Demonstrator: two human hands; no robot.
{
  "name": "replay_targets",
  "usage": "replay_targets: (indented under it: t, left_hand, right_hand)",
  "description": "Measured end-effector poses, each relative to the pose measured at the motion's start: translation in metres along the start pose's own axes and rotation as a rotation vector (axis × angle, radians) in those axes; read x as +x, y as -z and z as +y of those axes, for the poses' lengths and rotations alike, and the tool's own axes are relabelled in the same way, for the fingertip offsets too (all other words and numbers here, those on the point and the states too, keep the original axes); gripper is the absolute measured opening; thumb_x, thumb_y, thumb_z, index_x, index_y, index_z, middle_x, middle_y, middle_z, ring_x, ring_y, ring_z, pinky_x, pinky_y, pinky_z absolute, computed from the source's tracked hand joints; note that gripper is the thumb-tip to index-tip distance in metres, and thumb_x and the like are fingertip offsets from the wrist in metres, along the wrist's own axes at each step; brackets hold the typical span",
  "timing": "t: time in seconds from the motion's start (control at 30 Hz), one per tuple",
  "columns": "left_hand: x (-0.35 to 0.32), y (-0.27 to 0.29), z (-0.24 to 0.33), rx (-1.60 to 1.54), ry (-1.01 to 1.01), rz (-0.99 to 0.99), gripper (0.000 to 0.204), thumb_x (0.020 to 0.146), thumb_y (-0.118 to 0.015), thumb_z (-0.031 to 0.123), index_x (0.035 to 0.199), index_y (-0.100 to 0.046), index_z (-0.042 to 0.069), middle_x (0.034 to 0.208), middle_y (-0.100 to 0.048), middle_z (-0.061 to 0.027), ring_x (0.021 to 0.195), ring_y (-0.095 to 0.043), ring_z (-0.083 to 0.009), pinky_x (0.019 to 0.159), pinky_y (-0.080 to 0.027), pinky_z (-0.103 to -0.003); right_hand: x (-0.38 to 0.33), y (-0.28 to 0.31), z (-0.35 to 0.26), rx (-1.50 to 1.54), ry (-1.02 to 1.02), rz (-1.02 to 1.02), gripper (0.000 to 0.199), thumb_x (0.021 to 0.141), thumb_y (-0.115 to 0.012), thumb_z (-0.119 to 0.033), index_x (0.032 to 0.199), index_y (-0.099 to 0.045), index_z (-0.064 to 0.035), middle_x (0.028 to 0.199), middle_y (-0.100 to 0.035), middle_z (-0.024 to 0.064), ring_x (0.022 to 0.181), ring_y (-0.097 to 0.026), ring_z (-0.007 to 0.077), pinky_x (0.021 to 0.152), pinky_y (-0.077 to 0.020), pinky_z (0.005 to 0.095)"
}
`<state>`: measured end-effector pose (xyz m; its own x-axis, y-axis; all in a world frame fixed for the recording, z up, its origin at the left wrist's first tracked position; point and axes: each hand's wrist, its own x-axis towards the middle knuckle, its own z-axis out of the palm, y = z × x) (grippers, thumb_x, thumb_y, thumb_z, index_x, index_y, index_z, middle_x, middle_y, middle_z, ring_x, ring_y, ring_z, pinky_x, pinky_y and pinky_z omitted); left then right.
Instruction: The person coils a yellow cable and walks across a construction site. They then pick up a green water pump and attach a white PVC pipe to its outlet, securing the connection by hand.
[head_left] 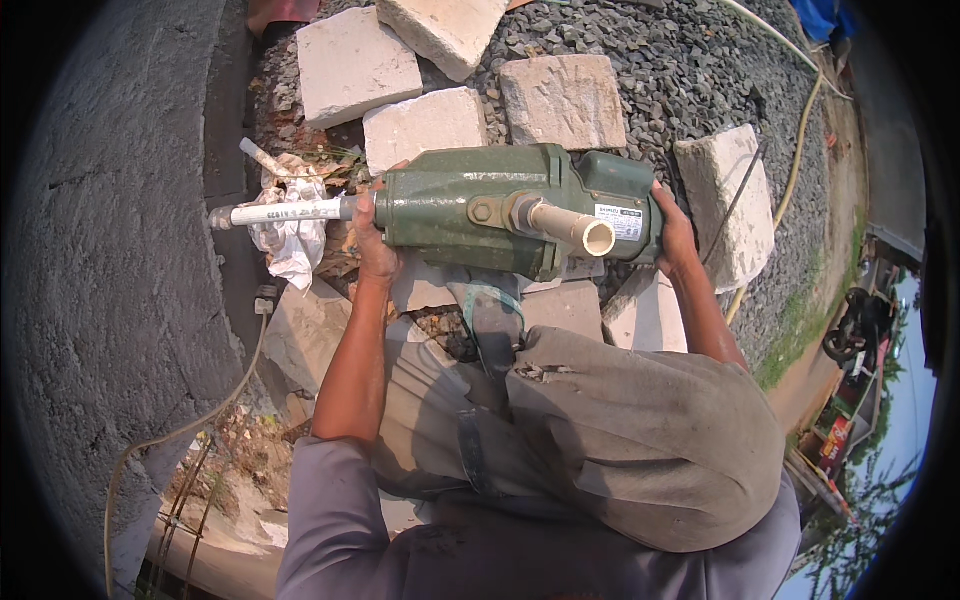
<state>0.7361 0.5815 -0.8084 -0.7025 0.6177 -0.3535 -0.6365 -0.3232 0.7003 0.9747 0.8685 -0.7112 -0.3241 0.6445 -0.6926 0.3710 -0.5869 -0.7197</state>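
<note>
A green electric water pump [455, 205] lies across in front of my knees, held between both hands. My left hand [377, 240] grips its left end, where a white plastic pipe [285, 211] sticks out to the left. Around the rounded motor end on the right, my right hand [675, 228] is closed. A short, beige open-ended pipe [575, 226] rises from the pump's side toward me. Most of my fingers are hidden behind the pump body.
Pale stone blocks [565, 100] lie around the pump on grey gravel [690, 60]. At left stands a rough grey wall [110, 250], with a crumpled white bag [292, 240] beside it. A cable with a plug [264, 300] hangs there; a hose [797, 170] runs along the right.
</note>
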Motion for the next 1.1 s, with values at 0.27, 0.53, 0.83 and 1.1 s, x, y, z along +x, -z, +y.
replay_targets:
  t: [0.27,0.53,0.83,1.1]
  left_hand:
    - [0.0,0.013,-0.007,0.071,0.081,0.077,0.087,0.078,-0.046,0.076,0.128,-0.05,0.006,0.121,-0.056,-0.0088,0.113,-0.05,-0.0218,0.099,-0.036,-0.038]
    - [-0.016,0.021,-0.005,0.212,0.115,0.109,0.094,0.079,-0.047,0.075,0.139,-0.038,0.003,0.138,-0.039,-0.0101,0.124,-0.035,-0.0215,0.107,-0.023,-0.038]
    - [-0.04,0.003,0.016,0.47,0.228,0.04,0.09,0.082,-0.053,0.068,0.142,-0.032,0.005,0.145,-0.033,-0.0125,0.13,-0.033,-0.0309,0.105,-0.024,-0.051]
    - [-0.043,-0.009,0.035,0.556,0.355,0.042,0.089,0.086,-0.048,0.064,0.146,-0.02,0.005,0.152,-0.018,-0.0162,0.136,-0.021,-0.0428,0.109,-0.017,-0.056]
  right_hand:
    - [-0.001,-0.004,0.001,0.011,0.026,-0.031,0.043,0.09,-0.056,-0.033,0.117,-0.056,0.0015,0.102,-0.065,0.0124,0.082,-0.066,0.0208,0.074,-0.0556,0.0357]
    - [0.005,0.005,0.016,-0.048,0.22,0.054,0.04,0.089,-0.061,-0.033,0.109,-0.063,0.0013,0.097,-0.067,0.0093,0.077,-0.065,0.0163,0.071,-0.0518,0.029]
    - [-0.001,0.007,0.019,-0.776,0.499,0.385,0.057,0.092,-0.043,-0.053,0.114,-0.063,-0.0044,0.112,-0.062,0.0218,0.108,-0.057,0.0354,0.092,-0.0404,0.0387]
    - [0.039,0.02,0.015,-0.783,0.356,0.335,0.064,0.09,-0.04,-0.059,0.121,-0.058,-0.0047,0.121,-0.058,0.0183,0.111,-0.056,0.0337,0.085,-0.0463,0.0463]
